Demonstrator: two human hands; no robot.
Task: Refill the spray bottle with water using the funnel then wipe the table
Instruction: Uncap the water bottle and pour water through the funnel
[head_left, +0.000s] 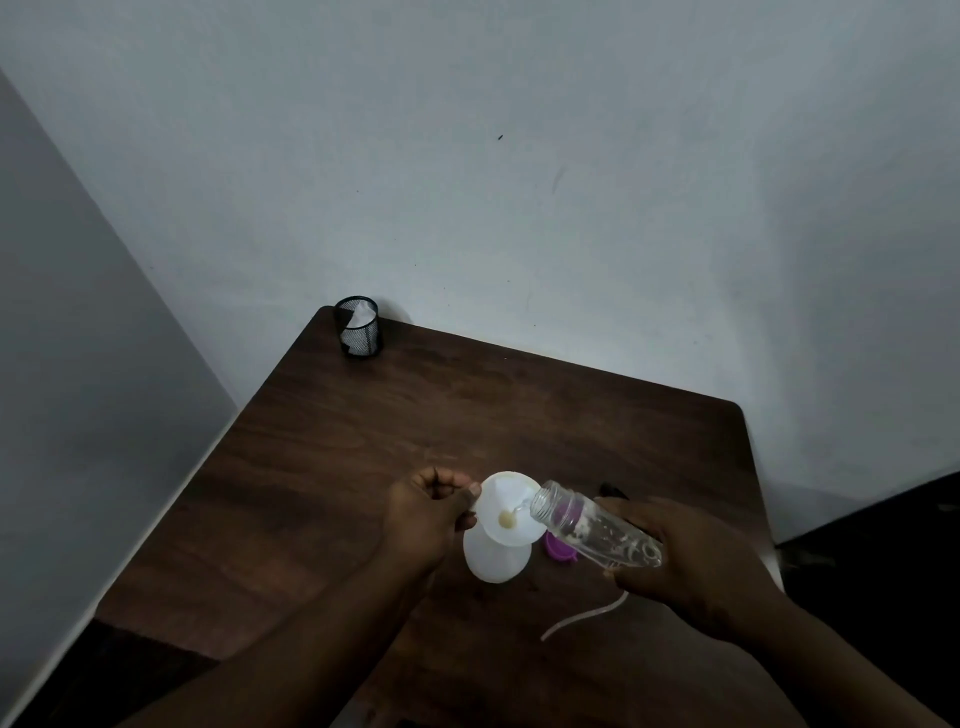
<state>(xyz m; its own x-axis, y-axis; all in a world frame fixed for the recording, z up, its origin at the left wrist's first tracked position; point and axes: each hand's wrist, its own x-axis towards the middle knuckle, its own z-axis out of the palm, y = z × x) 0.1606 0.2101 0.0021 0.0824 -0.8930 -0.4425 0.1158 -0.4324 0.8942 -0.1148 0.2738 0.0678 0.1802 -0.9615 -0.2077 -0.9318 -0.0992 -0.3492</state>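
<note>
A white spray bottle body (496, 561) stands on the dark wooden table (363, 441) with a white funnel (506, 506) seated in its neck. My left hand (426, 512) pinches the funnel's left rim. My right hand (691, 561) grips a clear plastic water bottle (592, 525), tipped with its open mouth over the funnel, and a thin stream runs into the funnel. The spray head's white dip tube (582, 618) lies on the table under my right wrist. The black spray head (613, 491) is mostly hidden behind my right hand.
A purple cap (558, 548) lies on the table between the spray bottle and my right hand. A black mesh cup (358, 327) holding white tissue stands at the table's far left corner. Walls close in behind and to the left.
</note>
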